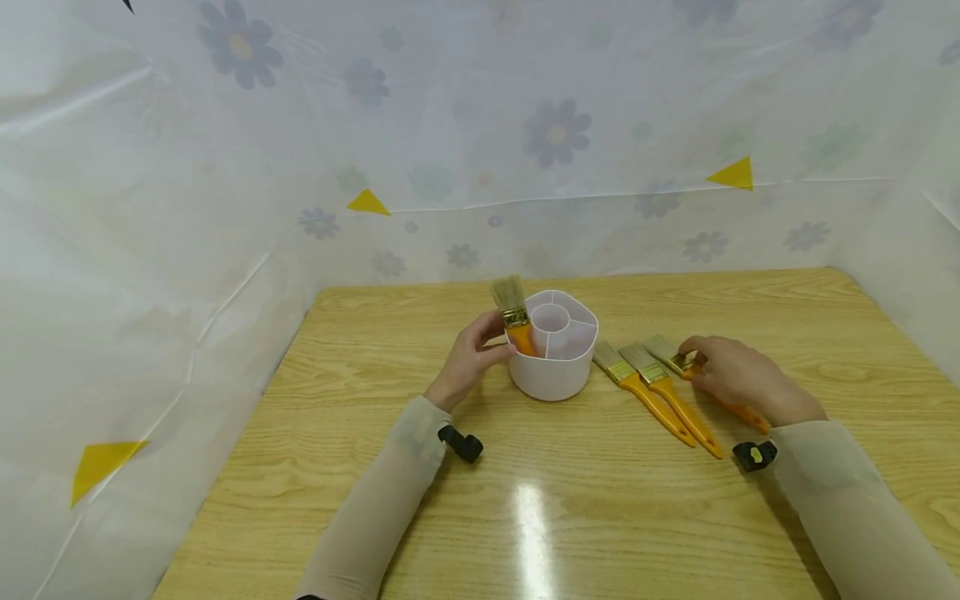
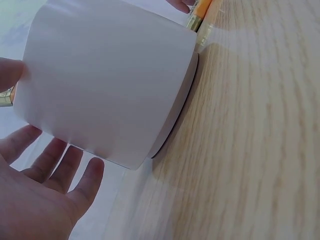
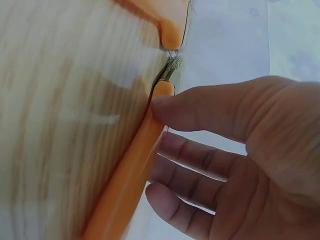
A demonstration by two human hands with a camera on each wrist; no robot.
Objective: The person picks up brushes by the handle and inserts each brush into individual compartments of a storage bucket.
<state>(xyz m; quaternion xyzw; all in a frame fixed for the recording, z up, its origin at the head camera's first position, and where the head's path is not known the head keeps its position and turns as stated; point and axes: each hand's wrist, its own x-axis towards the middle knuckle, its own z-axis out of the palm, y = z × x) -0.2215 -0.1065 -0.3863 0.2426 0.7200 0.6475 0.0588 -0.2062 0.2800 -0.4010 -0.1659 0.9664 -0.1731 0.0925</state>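
Observation:
A white compartmented organizer (image 1: pixel 551 379) stands upright on the table. One paintbrush (image 1: pixel 517 321) leans in its left compartment, bristles up. My left hand (image 1: pixel 467 360) holds the organizer's left side; in the left wrist view the thumb touches one part of the wall and the spread fingers another. At the right, my right hand (image 1: pixel 738 375) pinches a paintbrush (image 3: pixel 122 185) near its metal ferrule, thumb on the orange handle. That brush lies at or close to the tabletop. Beside it, two more paintbrushes (image 1: pixel 652 404) (image 1: pixel 686 408) lie with bristles toward the organizer.
The wood-grain table (image 1: pixel 600 525) reaches back to a wall covered with flower-patterned plastic sheeting (image 1: pixel 465 108). Yellow triangles (image 1: pixel 367 202) mark the sheeting. A dark wrist camera (image 1: pixel 463 444) sits on the left sleeve, another (image 1: pixel 753 456) on the right.

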